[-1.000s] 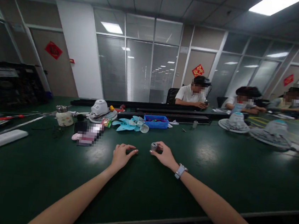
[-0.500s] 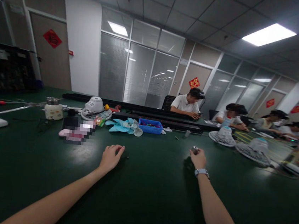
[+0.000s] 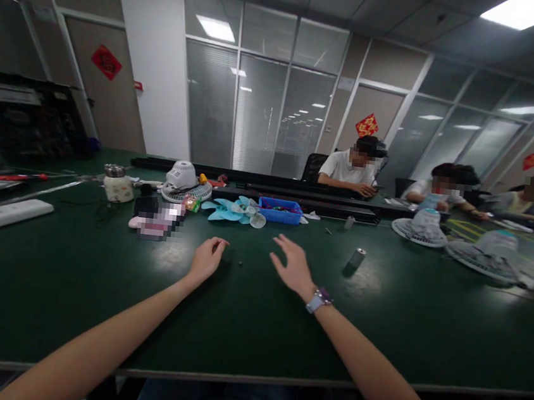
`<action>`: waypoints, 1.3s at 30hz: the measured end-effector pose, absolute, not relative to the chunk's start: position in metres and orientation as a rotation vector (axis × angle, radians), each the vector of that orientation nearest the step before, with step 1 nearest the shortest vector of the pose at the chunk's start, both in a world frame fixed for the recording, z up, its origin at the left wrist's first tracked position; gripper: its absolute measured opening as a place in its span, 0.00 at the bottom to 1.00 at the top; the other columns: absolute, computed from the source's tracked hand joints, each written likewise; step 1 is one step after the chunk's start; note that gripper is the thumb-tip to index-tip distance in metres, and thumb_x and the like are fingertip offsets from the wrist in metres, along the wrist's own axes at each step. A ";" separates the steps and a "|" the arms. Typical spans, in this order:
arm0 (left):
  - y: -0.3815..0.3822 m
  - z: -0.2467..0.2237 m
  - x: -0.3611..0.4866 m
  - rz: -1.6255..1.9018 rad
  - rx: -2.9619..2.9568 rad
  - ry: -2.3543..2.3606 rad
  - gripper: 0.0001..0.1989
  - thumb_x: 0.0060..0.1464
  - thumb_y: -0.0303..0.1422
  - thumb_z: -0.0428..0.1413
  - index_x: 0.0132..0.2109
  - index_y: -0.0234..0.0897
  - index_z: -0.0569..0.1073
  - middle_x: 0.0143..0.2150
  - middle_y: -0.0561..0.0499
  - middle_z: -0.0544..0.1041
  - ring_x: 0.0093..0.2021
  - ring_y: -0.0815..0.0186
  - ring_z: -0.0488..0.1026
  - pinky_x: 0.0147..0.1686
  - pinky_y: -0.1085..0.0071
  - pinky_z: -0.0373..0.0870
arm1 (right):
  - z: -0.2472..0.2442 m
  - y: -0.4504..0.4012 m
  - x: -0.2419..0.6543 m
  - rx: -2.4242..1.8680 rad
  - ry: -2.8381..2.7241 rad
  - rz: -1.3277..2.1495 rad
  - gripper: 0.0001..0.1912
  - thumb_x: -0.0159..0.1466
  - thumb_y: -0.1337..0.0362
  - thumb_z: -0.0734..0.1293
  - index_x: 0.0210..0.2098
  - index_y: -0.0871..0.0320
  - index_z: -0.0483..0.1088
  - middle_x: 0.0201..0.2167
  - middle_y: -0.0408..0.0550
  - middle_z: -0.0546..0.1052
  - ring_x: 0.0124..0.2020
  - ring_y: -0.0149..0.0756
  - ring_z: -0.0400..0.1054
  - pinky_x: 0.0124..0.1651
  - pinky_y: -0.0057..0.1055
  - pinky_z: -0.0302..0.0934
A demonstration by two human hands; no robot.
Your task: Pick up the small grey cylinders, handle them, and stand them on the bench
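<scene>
My left hand [image 3: 206, 260] is over the green table with thumb and fingertips pressed together. Whether something small is pinched there I cannot make out. A tiny dark piece [image 3: 240, 263] lies on the table just right of it. My right hand [image 3: 294, 266], with a watch on its wrist, has its fingers spread and holds nothing. To its right a small silver metal cylinder [image 3: 357, 257] stands on the table, apart from the hand. Farther back is another small grey cylinder [image 3: 349, 222], with a thin small piece [image 3: 328, 230] beside it.
Pale blue fan blades [image 3: 232, 210] lie beside a blue basket [image 3: 279, 211] of small parts. White fan bodies stand at left [image 3: 183, 181] and right [image 3: 420, 227]. A jar [image 3: 118, 184] and a white power strip [image 3: 7, 217] are at left. A co-worker [image 3: 349, 170] sits opposite.
My right hand has let go of the silver cylinder, which now stands on the table, and has moved left toward my left hand with its fingers spread. The view has shifted slightly.
</scene>
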State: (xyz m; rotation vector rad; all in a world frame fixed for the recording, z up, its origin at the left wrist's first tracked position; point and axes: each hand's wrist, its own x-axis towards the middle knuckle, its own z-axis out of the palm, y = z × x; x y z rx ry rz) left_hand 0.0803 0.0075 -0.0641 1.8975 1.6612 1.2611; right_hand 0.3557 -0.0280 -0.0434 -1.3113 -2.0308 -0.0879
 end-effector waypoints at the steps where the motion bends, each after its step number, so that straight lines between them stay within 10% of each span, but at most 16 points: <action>1: 0.007 -0.064 0.080 1.265 1.870 1.670 0.17 0.60 0.38 0.46 0.42 0.37 0.78 0.40 0.46 0.80 0.39 0.60 0.75 0.41 0.66 0.68 | -0.047 -0.032 0.333 -1.245 -2.166 0.032 0.26 0.68 0.52 0.60 0.63 0.55 0.64 0.64 0.54 0.66 0.65 0.43 0.59 0.66 0.45 0.50; 26: -0.001 -0.061 0.083 1.214 1.878 1.627 0.19 0.58 0.43 0.46 0.41 0.37 0.78 0.33 0.49 0.79 0.34 0.60 0.76 0.37 0.67 0.68 | -0.043 -0.028 0.287 -1.251 -2.288 0.226 0.12 0.67 0.53 0.65 0.43 0.48 0.79 0.48 0.44 0.79 0.50 0.39 0.70 0.54 0.39 0.58; 39: -0.011 -0.054 0.084 1.203 1.865 1.613 0.19 0.58 0.42 0.46 0.41 0.37 0.78 0.32 0.50 0.78 0.32 0.61 0.75 0.35 0.68 0.68 | -0.011 0.000 0.499 -1.788 -1.069 -0.409 0.16 0.70 0.59 0.57 0.51 0.62 0.66 0.43 0.58 0.80 0.42 0.45 0.74 0.42 0.33 0.59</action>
